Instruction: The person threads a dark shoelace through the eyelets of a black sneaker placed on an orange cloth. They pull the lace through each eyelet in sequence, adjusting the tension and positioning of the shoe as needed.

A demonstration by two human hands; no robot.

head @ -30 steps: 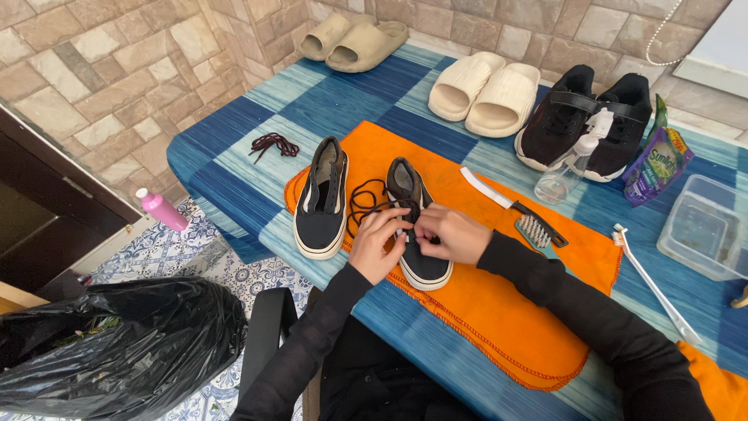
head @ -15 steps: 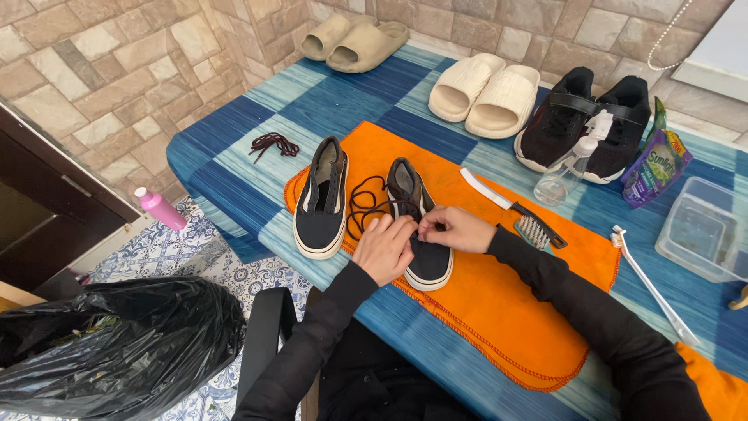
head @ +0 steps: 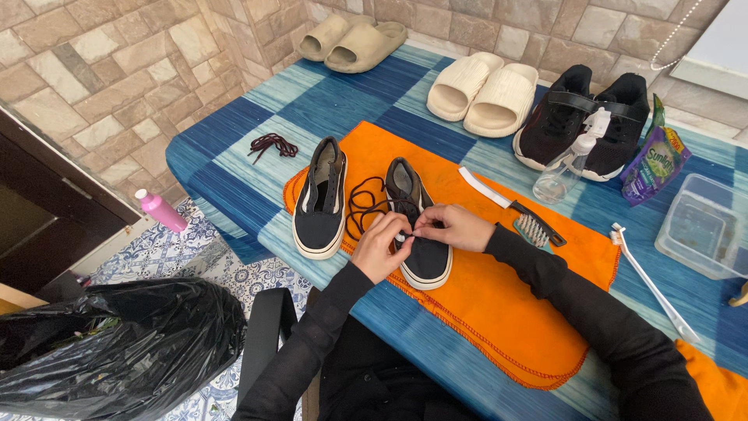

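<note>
**Lacing the second dark shoe, barely begun**

Take the orange cloth (head: pixel 499 304) as your landmark. On its left half lies the black slip-on-style shoe (head: pixel 421 234) you are working on, toe toward you. Your left hand (head: pixel 382 245) and right hand (head: pixel 452 228) meet over its front eyelets, both pinched narrow on the dark lace (head: pixel 366 206), fingertips nearly touching. Most of that lace lies in loose loops on the cloth just left of the shoe, so by my reading only the lowest eyelets are threaded and the rest remain. The matching shoe (head: pixel 321 199), at the cloth's left edge, shows no lace as far as I can tell, and a second bundled lace (head: pixel 271 145) waits off the cloth to the far left. A brush (head: pixel 514 206) lies on the cloth's right part.
</note>
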